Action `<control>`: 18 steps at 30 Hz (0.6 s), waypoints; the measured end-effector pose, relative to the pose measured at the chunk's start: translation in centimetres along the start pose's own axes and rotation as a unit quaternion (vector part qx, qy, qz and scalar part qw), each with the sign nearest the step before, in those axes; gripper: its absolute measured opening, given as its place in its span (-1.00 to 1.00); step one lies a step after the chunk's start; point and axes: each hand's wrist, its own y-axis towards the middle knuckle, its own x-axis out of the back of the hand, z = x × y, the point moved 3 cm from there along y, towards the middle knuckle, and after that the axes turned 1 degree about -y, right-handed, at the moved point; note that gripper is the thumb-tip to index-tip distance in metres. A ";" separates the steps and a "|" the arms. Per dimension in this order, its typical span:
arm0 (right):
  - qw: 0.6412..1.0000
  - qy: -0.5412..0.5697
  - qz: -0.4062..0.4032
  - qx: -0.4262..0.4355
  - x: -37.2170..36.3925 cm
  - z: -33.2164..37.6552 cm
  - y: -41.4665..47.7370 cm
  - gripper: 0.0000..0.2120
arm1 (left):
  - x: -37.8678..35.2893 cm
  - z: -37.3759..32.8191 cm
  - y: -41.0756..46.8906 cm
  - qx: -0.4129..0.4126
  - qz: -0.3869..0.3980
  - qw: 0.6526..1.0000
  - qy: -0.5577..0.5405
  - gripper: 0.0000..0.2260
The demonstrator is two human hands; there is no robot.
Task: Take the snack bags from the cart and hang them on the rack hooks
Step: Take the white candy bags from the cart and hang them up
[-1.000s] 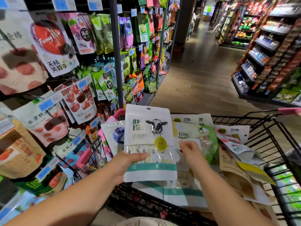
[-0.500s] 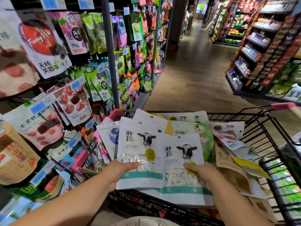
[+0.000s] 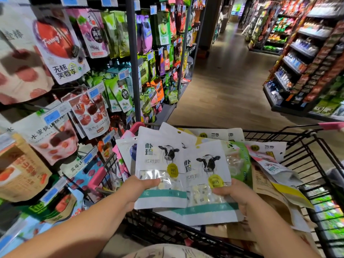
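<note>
A person's view down into a black wire shopping cart with pink plastic corners (image 3: 305,157), which holds a loose heap of flat snack bags. Above the near side of the cart, each bare hand holds up one white plastic pouch printed with a black-and-white cow, a yellow-green round sticker, a clear window and a teal band. The left hand (image 3: 139,187) grasps the left cow pouch (image 3: 158,161) at its lower left edge, thumb across the front, the other fingers hidden behind. The right hand (image 3: 236,194) grasps the right cow pouch (image 3: 202,175) at its lower right edge in the same way. The two pouches overlap slightly, the left one in front. Under them in the cart lie more white pouches, a green-and-clear plastic bag (image 3: 240,162) and a brown paper pouch (image 3: 264,185). To the left of the cart stands a dark metal display rack (image 3: 133,62) crowded with hanging fruit-snack bags (image 3: 61,47) and blue price tags. Beyond the cart runs a wooden aisle floor (image 3: 223,86), with stocked store shelves (image 3: 307,62) off to the cart's right.
</note>
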 end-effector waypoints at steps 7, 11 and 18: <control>0.995 0.036 -0.047 0.076 -1.9 5.0 -0.2 -0.48 | 2.6 -2.0 -1.8 -0.045 -0.029 0.997 -0.062 -0.23; 0.989 0.049 -0.033 0.135 -3.9 9.3 -1.2 -0.65 | 5.2 -3.2 -3.9 -0.089 -0.065 0.989 -0.098 -0.43; 0.964 0.002 0.039 0.264 -10.8 17.4 -3.9 -0.70 | 13.3 -5.3 -9.7 -0.167 -0.182 0.961 -0.123 -0.11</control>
